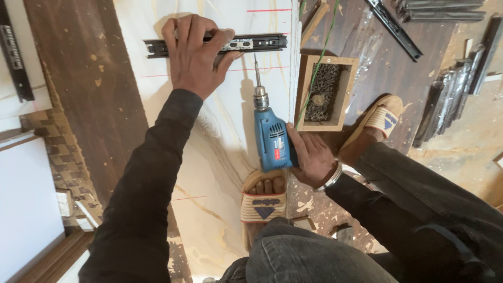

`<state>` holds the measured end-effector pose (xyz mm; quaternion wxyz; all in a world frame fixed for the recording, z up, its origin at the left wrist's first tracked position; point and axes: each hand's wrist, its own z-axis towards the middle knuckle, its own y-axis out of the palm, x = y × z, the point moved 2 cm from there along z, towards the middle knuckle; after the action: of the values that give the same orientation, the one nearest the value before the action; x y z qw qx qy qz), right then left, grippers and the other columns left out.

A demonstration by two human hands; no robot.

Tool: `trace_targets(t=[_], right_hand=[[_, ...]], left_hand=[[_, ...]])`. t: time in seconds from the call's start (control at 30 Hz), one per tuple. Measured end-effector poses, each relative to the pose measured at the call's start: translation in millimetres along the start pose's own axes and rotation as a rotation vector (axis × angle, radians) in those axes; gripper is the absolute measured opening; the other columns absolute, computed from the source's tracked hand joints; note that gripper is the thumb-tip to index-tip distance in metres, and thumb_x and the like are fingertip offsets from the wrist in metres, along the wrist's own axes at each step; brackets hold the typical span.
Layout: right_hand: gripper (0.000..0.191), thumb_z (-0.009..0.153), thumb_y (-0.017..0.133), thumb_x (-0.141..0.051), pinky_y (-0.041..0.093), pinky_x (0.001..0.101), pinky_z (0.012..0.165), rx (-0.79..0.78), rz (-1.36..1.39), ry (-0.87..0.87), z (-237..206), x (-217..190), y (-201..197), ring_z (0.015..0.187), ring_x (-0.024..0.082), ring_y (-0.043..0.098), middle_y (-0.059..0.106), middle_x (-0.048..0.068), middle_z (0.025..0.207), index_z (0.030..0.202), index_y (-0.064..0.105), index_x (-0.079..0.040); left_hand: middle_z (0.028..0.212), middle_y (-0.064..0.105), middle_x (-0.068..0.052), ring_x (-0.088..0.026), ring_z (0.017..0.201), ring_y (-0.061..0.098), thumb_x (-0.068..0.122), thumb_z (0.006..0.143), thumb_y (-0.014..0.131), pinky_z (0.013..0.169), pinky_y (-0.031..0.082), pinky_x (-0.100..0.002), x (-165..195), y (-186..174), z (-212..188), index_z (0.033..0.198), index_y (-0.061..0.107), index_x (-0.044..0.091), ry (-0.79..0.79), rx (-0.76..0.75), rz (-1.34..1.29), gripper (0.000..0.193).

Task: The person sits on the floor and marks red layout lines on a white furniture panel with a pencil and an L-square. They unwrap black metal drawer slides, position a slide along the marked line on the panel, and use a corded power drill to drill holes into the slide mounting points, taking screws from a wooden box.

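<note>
Head view, looking down over bent knees in dark jeans (314,259) and a sandalled foot (264,202) planted on a pale marbled board (220,157).

Just beyond the toes, right hand (312,157) closed around the grip of a blue electric drill (272,139), bit pointing away along the board, tip just short of a black metal drawer slide (251,43). Metal bangle (331,178) at the right wrist.

Farther up the board, left hand (194,52) spread flat, fingers pressing the drawer slide down against the board beside thin red marking lines (267,10).

Right of the board, second sandalled foot (374,123) on dark, dust-strewn flooring, just beside a small open wooden box (306,99) filled with dark screws. Green cord (319,57) trailing across the box.

At the far right, more black drawer slides (450,99) lying in a loose row, others (440,9) along the top edge. White panels (23,204) at the left.
</note>
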<state>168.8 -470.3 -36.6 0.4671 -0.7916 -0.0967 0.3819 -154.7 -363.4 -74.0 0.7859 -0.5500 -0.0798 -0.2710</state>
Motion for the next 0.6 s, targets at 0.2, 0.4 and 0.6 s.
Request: trace_targets(t=[0.2, 0.4, 0.6], right_hand=[[0.105, 0.063, 0.082, -0.011, 0.052, 0.0481, 0.080, 0.205, -0.138, -0.107, 4, -6, 1, 0.084, 0.033, 0.061, 0.059, 0.018, 0.094, 0.152, 0.029, 0.010], [0.104, 0.059, 0.081, -0.016, 0.050, 0.0484, 0.074, 0.186, -0.093, -0.159, 1, 4, -12, 0.075, 0.031, 0.060, 0.060, 0.018, 0.088, 0.147, 0.032, 0.011], [0.095, 0.076, 0.078, -0.024, 0.052, 0.0317, 0.051, 0.296, 0.130, -0.187, 1, 10, -31, 0.058, 0.018, 0.061, 0.063, 0.002, 0.076, 0.156, 0.031, -0.006]], left_hand=[[0.115, 0.052, -0.001, -0.026, 0.121, 0.042, 0.035, 0.094, 0.086, 0.109, 0.025, -0.052, 0, 3, -3, 0.114, 0.075, 0.017, 0.003, 0.016, 0.002, 0.029], [0.115, 0.051, -0.002, -0.027, 0.119, 0.042, 0.034, 0.095, 0.086, 0.109, 0.025, -0.053, -3, 3, -2, 0.115, 0.074, 0.017, -0.017, -0.021, -0.003, 0.029], [0.116, 0.052, -0.002, -0.027, 0.119, 0.043, 0.031, 0.094, 0.086, 0.109, 0.025, -0.052, -1, 0, -2, 0.114, 0.074, 0.018, -0.007, -0.015, 0.005, 0.027]])
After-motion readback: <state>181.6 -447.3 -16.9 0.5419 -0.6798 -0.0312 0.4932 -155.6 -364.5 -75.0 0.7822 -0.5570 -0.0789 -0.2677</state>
